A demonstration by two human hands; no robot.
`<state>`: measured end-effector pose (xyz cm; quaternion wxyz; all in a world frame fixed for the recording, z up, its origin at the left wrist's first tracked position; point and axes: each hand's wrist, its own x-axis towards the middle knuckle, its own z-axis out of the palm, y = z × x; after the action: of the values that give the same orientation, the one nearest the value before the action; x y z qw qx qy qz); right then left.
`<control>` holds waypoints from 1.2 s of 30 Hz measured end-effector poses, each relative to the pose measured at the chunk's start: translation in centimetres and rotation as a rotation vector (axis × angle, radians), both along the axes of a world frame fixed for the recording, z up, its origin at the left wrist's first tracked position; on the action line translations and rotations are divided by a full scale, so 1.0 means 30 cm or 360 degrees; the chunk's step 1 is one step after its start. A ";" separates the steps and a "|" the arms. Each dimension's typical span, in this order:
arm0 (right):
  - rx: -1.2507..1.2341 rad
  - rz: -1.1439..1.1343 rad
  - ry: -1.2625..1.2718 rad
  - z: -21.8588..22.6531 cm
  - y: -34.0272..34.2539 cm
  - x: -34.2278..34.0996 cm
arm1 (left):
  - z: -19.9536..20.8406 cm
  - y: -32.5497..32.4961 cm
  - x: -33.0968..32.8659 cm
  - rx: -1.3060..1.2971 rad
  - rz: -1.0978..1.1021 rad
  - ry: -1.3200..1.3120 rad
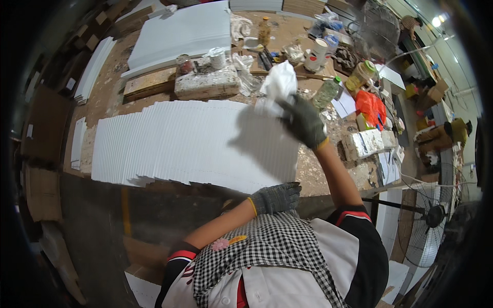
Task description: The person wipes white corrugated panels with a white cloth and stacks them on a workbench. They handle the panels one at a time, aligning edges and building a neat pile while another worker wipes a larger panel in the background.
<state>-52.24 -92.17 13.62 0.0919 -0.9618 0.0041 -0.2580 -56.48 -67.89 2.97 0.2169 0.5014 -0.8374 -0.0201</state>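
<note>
Boards [190,138] lie fanned, spreading apparently done — far stack [182,36] unspread; right hand [305,122] grips blurred white cloth [280,82], left hand [277,198] flat, seemingly empty.

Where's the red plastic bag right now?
In the head view, the red plastic bag is on the right side of the worktable, between the green-lidded jar and the white-smeared block, right of the gloved right hand.

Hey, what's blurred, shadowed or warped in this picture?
Head view: motion blur softens the white wad and right hand; a dark shadow falls across the white strips; straight edges bend near the black rim; a lamp glares upper right.
</note>
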 end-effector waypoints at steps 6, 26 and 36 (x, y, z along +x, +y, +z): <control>0.0257 0.0533 0.0410 -0.171 0.180 -0.315 | -0.059 0.007 0.007 0.0011 -0.0081 0.0234; 0.0720 0.0533 0.0145 0.041 0.501 0.128 | 0.009 0.064 0.059 0.1135 0.0044 0.1116; 0.1237 -0.0996 0.0760 -0.239 0.356 -0.318 | 0.147 0.199 0.234 -0.0096 0.0714 0.0365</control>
<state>-61.78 -81.50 6.45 0.3556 -0.8417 0.4054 -0.0272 -49.46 -61.93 7.39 0.3243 0.6624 -0.6753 -0.0032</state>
